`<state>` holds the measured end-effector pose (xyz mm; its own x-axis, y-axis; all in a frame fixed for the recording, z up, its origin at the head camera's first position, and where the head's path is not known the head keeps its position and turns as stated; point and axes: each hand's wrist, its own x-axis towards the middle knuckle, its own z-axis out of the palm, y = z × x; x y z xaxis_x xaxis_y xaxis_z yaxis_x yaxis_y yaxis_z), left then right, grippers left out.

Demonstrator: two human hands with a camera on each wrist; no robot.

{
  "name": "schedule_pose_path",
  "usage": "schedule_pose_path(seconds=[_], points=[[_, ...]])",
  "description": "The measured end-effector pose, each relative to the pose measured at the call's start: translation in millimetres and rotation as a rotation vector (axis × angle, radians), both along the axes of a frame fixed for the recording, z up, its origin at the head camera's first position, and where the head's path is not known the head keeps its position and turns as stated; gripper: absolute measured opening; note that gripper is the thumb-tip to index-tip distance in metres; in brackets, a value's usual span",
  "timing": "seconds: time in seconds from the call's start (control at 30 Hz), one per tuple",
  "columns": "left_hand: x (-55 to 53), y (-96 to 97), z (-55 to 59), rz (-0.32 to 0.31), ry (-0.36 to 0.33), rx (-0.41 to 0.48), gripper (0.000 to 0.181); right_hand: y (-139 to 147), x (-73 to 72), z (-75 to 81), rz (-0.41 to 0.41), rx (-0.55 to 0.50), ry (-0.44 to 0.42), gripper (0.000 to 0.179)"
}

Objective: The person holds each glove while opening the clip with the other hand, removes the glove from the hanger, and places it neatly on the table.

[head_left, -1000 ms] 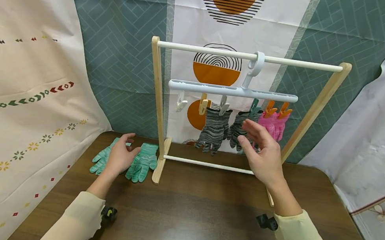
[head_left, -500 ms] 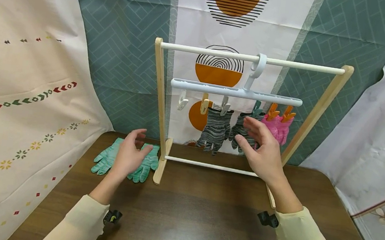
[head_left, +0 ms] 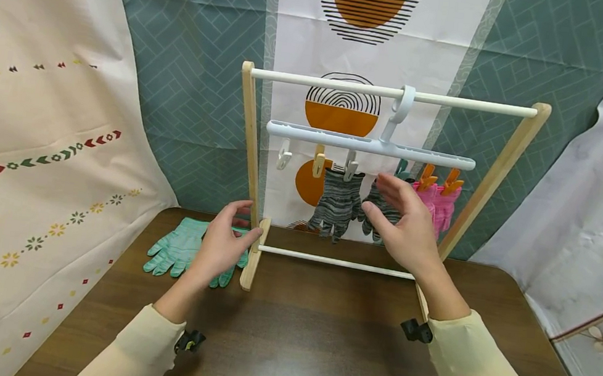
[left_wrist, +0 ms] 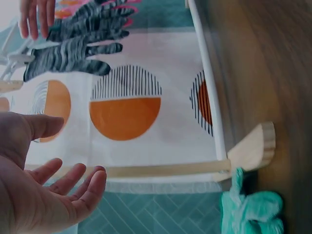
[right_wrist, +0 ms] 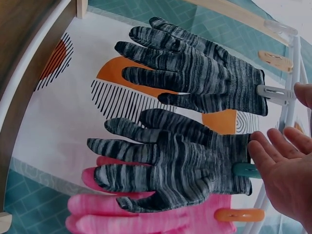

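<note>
My left hand [head_left: 222, 244] holds nothing; it hovers over the green gloves [head_left: 180, 247], beside the rack's left foot, fingers loosely bent. My right hand [head_left: 408, 228], also holding nothing, is raised in front of the hanging gloves with its thumb spread. Two grey-black striped gloves [right_wrist: 195, 68] hang from a white clothespin [right_wrist: 275, 93] and a teal clothespin [right_wrist: 247, 170]. In the right wrist view, my right fingertips are right by the teal one. Pink gloves [head_left: 444, 209] hang from orange clothespins [head_left: 453, 182] at the hanger's right end.
A pale blue hanger [head_left: 335, 138] is hooked on the white top bar [head_left: 325, 82] of a wooden rack standing on the brown table [head_left: 296, 336]. A white clothespin [head_left: 284, 155] and a cream clothespin [head_left: 319, 161] dangle at its left. Printed cloth [head_left: 197, 77] covers the walls.
My left hand has moved right, from between the green gloves toward the rack's left post, uncovering more of the left green glove. My right hand has shifted slightly left and up.
</note>
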<state>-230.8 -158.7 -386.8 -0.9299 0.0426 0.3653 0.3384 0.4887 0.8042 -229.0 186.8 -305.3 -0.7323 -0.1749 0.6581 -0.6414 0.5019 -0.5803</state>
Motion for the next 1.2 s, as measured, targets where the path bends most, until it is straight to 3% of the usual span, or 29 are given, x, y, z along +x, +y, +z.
schedule_pose_path(seconds=[0.27,1.2], points=[[-2.9,20.6,10.5,-0.103,0.038,0.046,0.062,-6,-7.0,6.0,-0.001,0.014,0.004,0.056],[-38.7,83.7,34.6,-0.295,0.041,0.17,0.065,-24,-26.8,22.6,0.071,-0.013,-0.05,0.055]])
